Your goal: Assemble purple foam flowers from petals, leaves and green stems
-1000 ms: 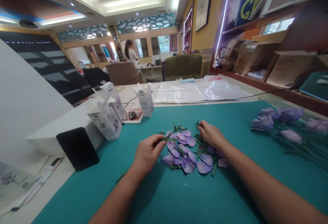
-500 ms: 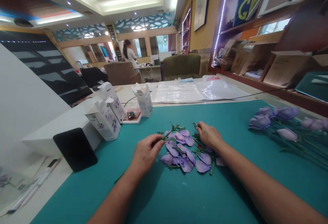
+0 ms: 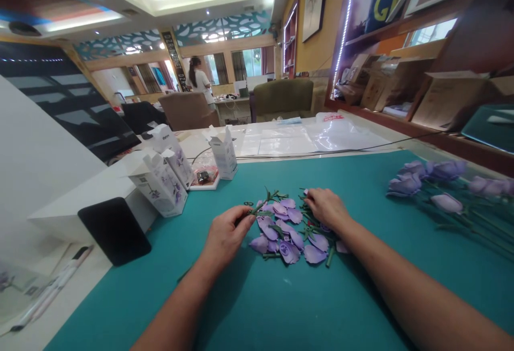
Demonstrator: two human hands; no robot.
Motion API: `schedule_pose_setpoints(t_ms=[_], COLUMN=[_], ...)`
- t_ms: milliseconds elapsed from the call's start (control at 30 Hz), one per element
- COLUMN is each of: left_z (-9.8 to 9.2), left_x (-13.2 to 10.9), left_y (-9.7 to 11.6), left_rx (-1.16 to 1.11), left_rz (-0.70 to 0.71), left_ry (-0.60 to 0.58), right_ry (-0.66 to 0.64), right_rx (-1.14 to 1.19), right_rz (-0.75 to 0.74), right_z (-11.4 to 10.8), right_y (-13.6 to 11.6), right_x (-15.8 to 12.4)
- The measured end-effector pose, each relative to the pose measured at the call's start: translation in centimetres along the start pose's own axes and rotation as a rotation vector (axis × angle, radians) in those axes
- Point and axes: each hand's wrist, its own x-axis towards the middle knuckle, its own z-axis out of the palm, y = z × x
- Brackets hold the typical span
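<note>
My left hand (image 3: pixel 228 233) is closed, thumb and fingers pinching a green artificial flower stem (image 3: pixel 257 210) that points up and right over the pile. Lilac petals (image 3: pixel 289 252) lie heaped below and between my hands, with short green stem pieces (image 3: pixel 330 256) among them. At the right side of the heap, my right hand (image 3: pixel 327 207) has its fingers pressed together. A tiny pale lilac bit (image 3: pixel 305 192) shows at its fingertips, too small to name. Part of the heap is hidden beneath that hand.
Assembled lilac flowers (image 3: pixel 405 184) lie on the green mat (image 3: pixel 281 308) at the right. White flower-printed boxes (image 3: pixel 160 185), a small tray (image 3: pixel 206 182) and a black tablet-like panel (image 3: pixel 115 231) stand left. Clear plastic sheets (image 3: pixel 281 139) lie beyond. A person (image 3: pixel 199 81) stands far back.
The view has tilted down slightly. The small green piece seen at my right fingertips before is now hidden, and a pale lilac bit shows there. My left hand still holds the stem.
</note>
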Motion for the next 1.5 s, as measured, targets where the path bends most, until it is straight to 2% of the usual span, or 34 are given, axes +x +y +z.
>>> schedule_pose_setpoints(t_ms=[133,300,500,633,700,800,867,1067,1133,1267,1500], left_z=[-0.1,-0.1,0.2,0.3,0.3,0.4,0.5,0.9,1.0,1.1,1.2], left_x=[0.0,0.0,-0.1,-0.1,-0.2,-0.3,-0.4,-0.7,-0.7,-0.9,-0.9], left_y=[0.1,-0.1,-0.4,-0.3,-0.1,0.0,-0.1,-0.2,-0.2,0.0,0.2], left_rx=[0.009,0.035,0.082,0.170,0.221,0.281,0.320,0.486,0.543,0.644,0.698], left_rz=[0.003,0.020,0.067,0.050,0.032,0.026,0.029,0.017,0.022,0.035,0.017], left_ry=[-0.002,-0.005,0.015,0.016,0.013,0.021,0.031,0.057,0.057,0.053,0.001], right_ry=[0.011,0.030,0.054,0.098,0.121,0.164,0.119,0.006,0.056,0.240,0.277], right_rx=[0.081,0.299,0.661,1.114,1.180,1.145,1.138,1.078,0.958,0.698,0.625], right_rz=[-0.025,0.009,-0.015,0.024,-0.017,-0.080,-0.111,-0.128,-0.159,-0.213,-0.153], right_z=[0.4,0.0,-3.0,-5.5,-6.7,-7.8,-8.0,-6.3,-5.8,-5.5,-4.5], right_y=[0.6,0.8,-0.4,-2.1,-3.2,-5.2,-6.6,-9.6,-10.0,-10.7,-11.7], right_x=[0.4,0.6,-0.3,-1.9,-3.0,-4.7,-5.7,-6.7,-6.4,-5.9,-5.3])
